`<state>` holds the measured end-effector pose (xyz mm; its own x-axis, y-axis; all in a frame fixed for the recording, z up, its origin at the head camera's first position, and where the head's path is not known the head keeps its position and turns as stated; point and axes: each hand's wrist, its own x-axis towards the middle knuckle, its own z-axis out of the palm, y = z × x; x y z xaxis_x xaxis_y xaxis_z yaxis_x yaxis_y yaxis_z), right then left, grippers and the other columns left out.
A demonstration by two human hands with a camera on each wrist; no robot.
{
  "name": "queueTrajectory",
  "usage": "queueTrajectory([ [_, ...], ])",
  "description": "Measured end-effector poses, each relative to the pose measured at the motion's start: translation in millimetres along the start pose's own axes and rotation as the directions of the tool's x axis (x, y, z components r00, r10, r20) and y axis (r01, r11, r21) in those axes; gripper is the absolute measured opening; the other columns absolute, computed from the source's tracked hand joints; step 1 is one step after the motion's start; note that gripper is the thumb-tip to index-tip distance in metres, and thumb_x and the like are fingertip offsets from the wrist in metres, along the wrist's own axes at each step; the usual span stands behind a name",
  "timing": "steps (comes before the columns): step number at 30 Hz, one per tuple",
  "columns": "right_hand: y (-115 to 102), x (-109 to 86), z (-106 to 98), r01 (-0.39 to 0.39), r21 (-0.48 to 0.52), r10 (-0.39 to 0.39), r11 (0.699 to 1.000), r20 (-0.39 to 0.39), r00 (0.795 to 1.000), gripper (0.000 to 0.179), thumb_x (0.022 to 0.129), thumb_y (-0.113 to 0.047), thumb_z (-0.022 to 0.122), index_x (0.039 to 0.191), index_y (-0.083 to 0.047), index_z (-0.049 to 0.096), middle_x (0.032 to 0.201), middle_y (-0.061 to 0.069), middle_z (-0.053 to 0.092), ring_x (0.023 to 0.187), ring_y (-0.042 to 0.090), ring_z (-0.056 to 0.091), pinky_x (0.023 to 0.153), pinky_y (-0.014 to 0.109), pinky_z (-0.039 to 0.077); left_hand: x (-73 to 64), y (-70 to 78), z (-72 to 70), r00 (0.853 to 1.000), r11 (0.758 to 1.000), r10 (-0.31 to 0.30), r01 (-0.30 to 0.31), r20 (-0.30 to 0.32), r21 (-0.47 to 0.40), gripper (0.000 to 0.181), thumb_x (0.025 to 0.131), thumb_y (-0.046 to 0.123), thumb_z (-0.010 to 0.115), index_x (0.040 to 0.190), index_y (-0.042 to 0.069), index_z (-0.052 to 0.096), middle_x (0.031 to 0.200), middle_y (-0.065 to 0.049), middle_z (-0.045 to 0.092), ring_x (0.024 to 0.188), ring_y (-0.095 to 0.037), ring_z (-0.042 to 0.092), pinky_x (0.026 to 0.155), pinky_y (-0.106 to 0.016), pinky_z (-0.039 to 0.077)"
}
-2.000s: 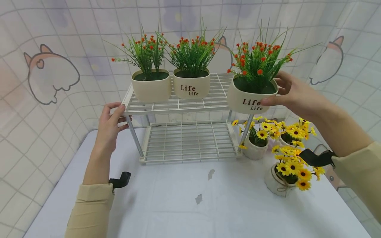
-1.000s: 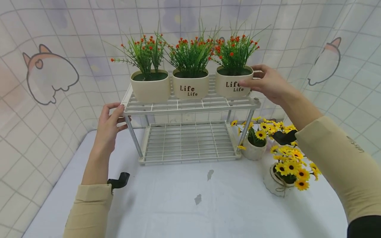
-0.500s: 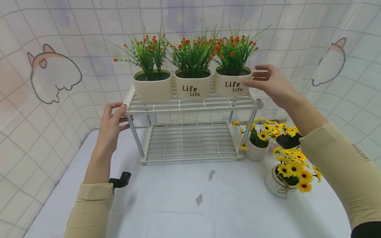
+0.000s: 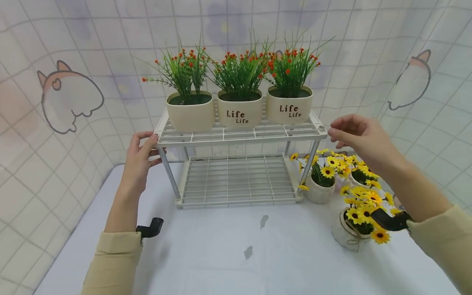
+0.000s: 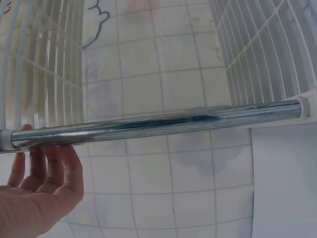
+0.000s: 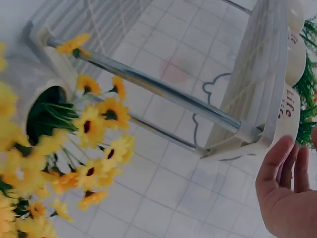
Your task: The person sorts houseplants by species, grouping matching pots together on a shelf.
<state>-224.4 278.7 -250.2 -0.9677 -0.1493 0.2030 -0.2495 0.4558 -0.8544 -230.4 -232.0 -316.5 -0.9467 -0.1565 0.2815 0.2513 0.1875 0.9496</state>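
Head view: left hand (image 4: 138,159) is pinching rack (image 4: 241,142) at left corner, right hand (image 4: 370,141) hovering by right one, fingers loosely bent, empty; pots (image 4: 239,110) standing on top, probably light, stiff, best gripped by sides.

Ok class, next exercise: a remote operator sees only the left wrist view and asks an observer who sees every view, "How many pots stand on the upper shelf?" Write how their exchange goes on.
Observer: Three cream pots, standing in a row.
Operator: Is the right hand holding anything?
Observer: No, it holds nothing.
Operator: What stands to the right of the rack?
Observer: Pots of yellow flowers, on the table.
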Motion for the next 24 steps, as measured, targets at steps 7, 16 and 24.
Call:
queueTrajectory([
  [7,23.1,-40.3,15.9,-0.021,-0.001,0.021,1.000,0.156,0.988,0.028,0.104,-0.023,0.064,0.120,-0.001,0.057,0.101,0.008,0.068,0.087,0.020,0.066,0.071,0.031,0.058,-0.9,3.3,-1.1,1.000,0.999,-0.016,0.016,-0.002,-0.031,0.043,0.107,0.042,0.053,0.139,0.016,0.045,0.114,-0.001,0.064,0.103,-0.019,0.062,0.093,-0.040,0.046],
  [16,66.8,-81.8,57.7,-0.206,0.095,0.174,0.974,0.273,0.946,0.036,0.103,-0.024,0.067,0.122,0.004,0.056,0.105,0.015,0.069,0.091,0.028,0.070,0.074,0.041,0.060,0.3,4.7,-2.0,0.999,0.999,-0.032,0.032,-0.002,-0.040,0.041,0.106,0.043,0.054,0.137,0.017,0.045,0.113,-0.002,0.064,0.104,-0.022,0.062,0.093,-0.039,0.047],
  [24,105.0,-108.7,73.3,-0.384,0.173,0.316,0.907,0.324,0.892,0.037,0.104,-0.023,0.064,0.125,0.006,0.056,0.112,0.014,0.069,0.101,0.027,0.069,0.084,0.042,0.058,0.4,1.0,-0.7,0.999,0.999,-0.030,0.030,-0.010,-0.037,0.043,0.106,0.044,0.054,0.138,0.016,0.045,0.115,-0.002,0.064,0.106,-0.023,0.063,0.094,-0.039,0.046],
])
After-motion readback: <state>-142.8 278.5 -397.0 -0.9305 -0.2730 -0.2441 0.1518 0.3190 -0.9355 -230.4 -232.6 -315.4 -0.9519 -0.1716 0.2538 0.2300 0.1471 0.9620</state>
